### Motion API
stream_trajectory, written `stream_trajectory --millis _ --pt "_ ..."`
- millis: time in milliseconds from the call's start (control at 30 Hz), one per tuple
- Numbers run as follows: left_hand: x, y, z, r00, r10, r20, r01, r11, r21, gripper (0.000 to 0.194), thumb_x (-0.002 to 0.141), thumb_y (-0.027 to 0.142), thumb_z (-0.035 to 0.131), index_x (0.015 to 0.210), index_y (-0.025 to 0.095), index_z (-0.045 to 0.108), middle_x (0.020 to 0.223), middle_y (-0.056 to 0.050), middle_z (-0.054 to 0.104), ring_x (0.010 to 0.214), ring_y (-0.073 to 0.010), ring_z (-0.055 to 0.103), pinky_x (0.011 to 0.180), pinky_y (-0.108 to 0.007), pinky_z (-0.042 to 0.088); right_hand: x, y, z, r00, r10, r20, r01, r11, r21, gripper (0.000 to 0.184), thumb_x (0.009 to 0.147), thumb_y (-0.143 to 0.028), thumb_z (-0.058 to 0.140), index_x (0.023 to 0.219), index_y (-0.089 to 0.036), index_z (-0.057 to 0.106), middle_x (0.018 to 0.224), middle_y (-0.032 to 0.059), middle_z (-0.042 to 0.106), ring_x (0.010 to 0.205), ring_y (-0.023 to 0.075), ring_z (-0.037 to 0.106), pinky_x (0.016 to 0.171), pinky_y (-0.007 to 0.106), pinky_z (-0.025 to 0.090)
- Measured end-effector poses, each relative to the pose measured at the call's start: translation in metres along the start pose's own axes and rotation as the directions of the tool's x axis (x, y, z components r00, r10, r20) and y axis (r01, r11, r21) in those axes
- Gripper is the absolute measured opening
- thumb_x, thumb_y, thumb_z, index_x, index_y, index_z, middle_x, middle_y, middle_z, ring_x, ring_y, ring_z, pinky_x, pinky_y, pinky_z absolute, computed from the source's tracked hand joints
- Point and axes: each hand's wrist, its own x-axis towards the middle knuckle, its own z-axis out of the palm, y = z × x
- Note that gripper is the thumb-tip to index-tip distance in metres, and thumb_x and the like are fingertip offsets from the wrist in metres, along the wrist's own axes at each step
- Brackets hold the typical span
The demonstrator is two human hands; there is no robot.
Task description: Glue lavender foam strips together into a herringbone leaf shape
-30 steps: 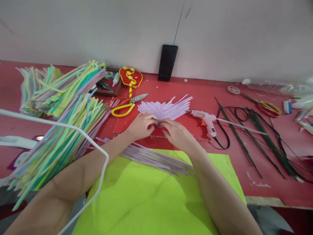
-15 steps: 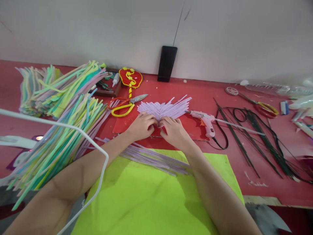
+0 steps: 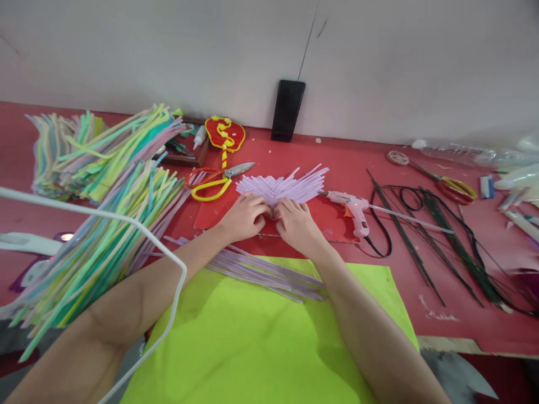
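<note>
A fan of lilac pipe cleaners [image 3: 281, 186], laid in a V pattern like a leaf, lies on a red board [image 3: 219, 216]. My left hand [image 3: 248, 215] is closed at its near tip, fingers bent inward. Right beside it, my right hand [image 3: 297, 222] pinches the same tip, and the fingertips of both hands almost meet. The pinched ends are hidden under my fingers. Loose lilac pipe cleaners [image 3: 269, 275] lie below my wrists, partly over a lime-green sheet [image 3: 261, 342].
Scissors [image 3: 225, 178] lie left of the fan, a pink glue gun [image 3: 351, 209] right of it. Bundles of coloured pipe cleaners [image 3: 109, 241] cover the left. A phone [image 3: 288, 110] leans on the wall. Dark green stems [image 3: 457, 247] and more scissors [image 3: 452, 188] lie right. A white cable [image 3: 179, 292] crosses my left arm.
Both hands stay at the tip of the lilac fan with almost no movement. My right fingers have shifted very slightly; the view has moved a touch.
</note>
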Motion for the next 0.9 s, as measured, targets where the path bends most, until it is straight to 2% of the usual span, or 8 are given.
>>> stream_trajectory --millis 533,700,900 --pt "0.000 0.002 -0.002 1.000 0.001 0.000 -0.001 1.000 0.006 0.027 0.075 0.009 0.045 0.093 0.019 0.062 0.099 -0.003 0.065 0.102 -0.0197 0.057 0.108 -0.043 0.029 0.001 0.002 0.003 1.000 0.027 0.005 -0.027 0.999 0.019 0.021 0.075 -0.006 0.043 0.089 -0.019 0.052 0.100 0.0094 0.060 0.097 0.0242 0.053 0.083 0.037 0.037" --pt "0.000 0.001 0.000 1.000 0.004 -0.003 -0.004 1.000 -0.001 0.027 0.075 0.009 0.046 0.094 0.020 0.061 0.099 -0.003 0.066 0.102 -0.0201 0.058 0.107 -0.043 0.030 -0.002 0.006 -0.001 0.999 0.045 0.011 -0.046 0.993 0.112 0.023 0.078 -0.007 0.043 0.095 -0.020 0.053 0.102 0.0083 0.062 0.100 0.0233 0.055 0.084 0.037 0.038" --pt "-0.001 -0.001 0.000 0.997 0.032 -0.074 -0.030 0.999 0.036 0.032 0.078 0.009 0.046 0.104 0.018 0.062 0.107 -0.005 0.066 0.106 -0.0196 0.057 0.108 -0.041 0.032 -0.004 0.013 -0.005 0.989 0.124 -0.084 -0.104 0.972 0.212 0.025 0.082 -0.007 0.041 0.095 -0.021 0.056 0.101 0.0067 0.065 0.097 0.0223 0.059 0.084 0.037 0.040"
